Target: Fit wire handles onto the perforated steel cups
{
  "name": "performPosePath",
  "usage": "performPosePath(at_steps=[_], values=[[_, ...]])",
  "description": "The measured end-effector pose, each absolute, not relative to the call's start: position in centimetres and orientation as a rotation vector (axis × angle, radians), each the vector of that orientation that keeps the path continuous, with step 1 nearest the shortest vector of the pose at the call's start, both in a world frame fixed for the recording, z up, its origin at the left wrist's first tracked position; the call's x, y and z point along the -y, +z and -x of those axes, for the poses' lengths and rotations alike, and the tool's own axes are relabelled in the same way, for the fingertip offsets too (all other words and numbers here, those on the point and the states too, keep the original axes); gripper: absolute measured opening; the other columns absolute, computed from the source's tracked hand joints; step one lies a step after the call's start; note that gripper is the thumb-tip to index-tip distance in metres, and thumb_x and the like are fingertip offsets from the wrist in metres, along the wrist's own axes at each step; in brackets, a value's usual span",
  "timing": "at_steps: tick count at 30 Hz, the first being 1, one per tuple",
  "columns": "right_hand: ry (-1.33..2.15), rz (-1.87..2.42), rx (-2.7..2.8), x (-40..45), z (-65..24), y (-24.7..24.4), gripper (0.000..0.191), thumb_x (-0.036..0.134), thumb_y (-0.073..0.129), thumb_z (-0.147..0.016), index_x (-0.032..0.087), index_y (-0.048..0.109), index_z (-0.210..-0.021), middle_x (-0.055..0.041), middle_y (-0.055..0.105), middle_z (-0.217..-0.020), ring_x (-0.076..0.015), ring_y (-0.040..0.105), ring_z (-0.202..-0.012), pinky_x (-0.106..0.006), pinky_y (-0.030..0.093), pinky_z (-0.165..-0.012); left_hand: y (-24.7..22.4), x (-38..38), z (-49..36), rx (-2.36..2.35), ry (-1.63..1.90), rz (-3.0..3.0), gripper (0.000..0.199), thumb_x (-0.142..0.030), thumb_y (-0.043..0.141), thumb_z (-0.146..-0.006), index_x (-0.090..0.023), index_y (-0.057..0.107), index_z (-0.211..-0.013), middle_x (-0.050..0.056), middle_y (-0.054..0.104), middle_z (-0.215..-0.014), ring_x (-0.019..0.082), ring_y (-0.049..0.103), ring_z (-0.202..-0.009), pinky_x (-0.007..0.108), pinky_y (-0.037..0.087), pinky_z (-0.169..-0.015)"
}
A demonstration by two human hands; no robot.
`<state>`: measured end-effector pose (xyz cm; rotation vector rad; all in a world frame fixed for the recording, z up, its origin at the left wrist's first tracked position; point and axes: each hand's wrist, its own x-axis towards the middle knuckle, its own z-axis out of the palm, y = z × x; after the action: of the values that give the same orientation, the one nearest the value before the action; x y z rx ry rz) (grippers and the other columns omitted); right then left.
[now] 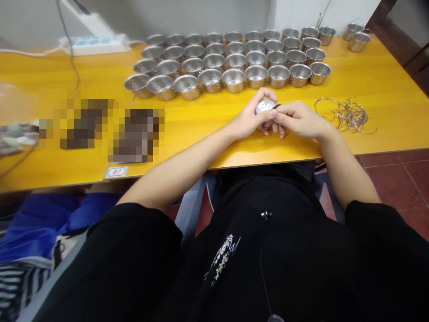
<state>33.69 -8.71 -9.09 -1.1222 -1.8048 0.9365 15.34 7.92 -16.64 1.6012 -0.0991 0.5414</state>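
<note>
My left hand is closed round a small perforated metal cup, its holed bottom turned up toward me. The fingers of my right hand are pinched together at the cup's right edge; whether they hold a thin wire there is too small to tell. Behind my hands, several metal cups stand upright in rows on the yellow table. To the right of my right hand lies a tangled pile of thin curved metal wires.
Two more cups stand at the back right corner. A white power strip with cables lies at the back left. Two pixelated dark objects rest on the left, near a small label. Another person's blue clothing shows at lower left.
</note>
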Motion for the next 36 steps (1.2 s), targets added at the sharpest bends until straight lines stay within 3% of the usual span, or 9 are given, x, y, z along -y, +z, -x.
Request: performPosePath(at_steps=[5,10,18,24,29,32,36], values=[[0.845,1.1,1.702,8.6,-33.6,-9.8,0.047,0.068,0.093,-0.123,0.021,0.085,-0.12,-0.0071,0.092,-0.104,-0.0149,0.073,-0.068,-0.03,0.064,-0.07,-16.1,-7.9,-15.2,-0.033,0.672,-1.593,0.083,-0.09,0.097,-0.102,-0.031,0.072,-0.153,0.005,0.082,-0.125,0.016,0.083,-0.076,0.031,0.072,-0.069],[0.791,1.193,1.707,8.7,-33.5,-10.0,0.033,0.054,0.092,-0.121,0.022,0.086,-0.115,-0.0058,0.091,-0.099,-0.0175,0.074,-0.072,-0.032,0.066,-0.073,-15.9,-8.0,-14.9,-0.075,0.711,-1.696,0.095,-0.094,0.098,-0.099,-0.029,0.076,-0.165,0.014,0.08,-0.156,0.016,0.08,-0.086,0.034,0.074,-0.075],[0.778,1.21,1.786,9.1,-33.8,-9.5,0.047,0.068,0.093,-0.121,0.021,0.094,-0.114,-0.0034,0.084,-0.082,-0.0209,0.076,-0.072,-0.033,0.063,-0.074,-15.8,-8.0,-14.9,-0.029,0.702,-1.791,0.104,-0.097,0.101,-0.095,-0.023,0.078,-0.165,0.008,0.081,-0.122,0.018,0.075,-0.084,0.034,0.07,-0.074],[0.787,1.279,1.805,9.1,-33.9,-9.5,0.038,0.057,0.091,-0.122,0.019,0.099,-0.123,-0.0038,0.084,-0.08,-0.0222,0.077,-0.073,-0.035,0.065,-0.077,-15.6,-8.0,-14.8,-0.015,0.675,-1.774,0.106,-0.099,0.1,-0.093,-0.025,0.075,-0.164,0.012,0.086,-0.142,0.015,0.078,-0.083,0.03,0.066,-0.073],[0.811,1.254,1.811,9.1,-33.9,-9.5,0.028,0.047,0.092,-0.119,0.02,0.101,-0.124,-0.0039,0.089,-0.088,-0.0208,0.077,-0.072,-0.035,0.065,-0.075,-15.7,-7.9,-14.9,0.009,0.643,-1.711,0.096,-0.095,0.101,-0.094,-0.026,0.078,-0.156,0.013,0.09,-0.142,0.016,0.078,-0.08,0.032,0.066,-0.071],[0.829,1.271,1.813,9.1,-34.0,-9.5,0.025,0.044,0.093,-0.118,0.021,0.102,-0.124,-0.0026,0.087,-0.082,-0.021,0.077,-0.07,-0.034,0.063,-0.074,-15.3,-7.8,-14.9,0.014,0.646,-1.699,0.096,-0.094,0.106,-0.089,-0.025,0.079,-0.151,0.014,0.091,-0.142,0.019,0.082,-0.088,0.033,0.071,-0.079],[0.826,1.279,1.849,9.2,-34.1,-9.5,0.022,0.043,0.094,-0.118,0.022,0.102,-0.12,-0.0005,0.083,-0.075,-0.0209,0.076,-0.069,-0.033,0.06,-0.074,-14.4,-7.8,-14.8,0.046,0.683,-1.732,0.095,-0.094,0.112,-0.083,-0.024,0.081,-0.138,0.014,0.091,-0.141,0.027,0.091,-0.117,0.039,0.076,-0.101]])
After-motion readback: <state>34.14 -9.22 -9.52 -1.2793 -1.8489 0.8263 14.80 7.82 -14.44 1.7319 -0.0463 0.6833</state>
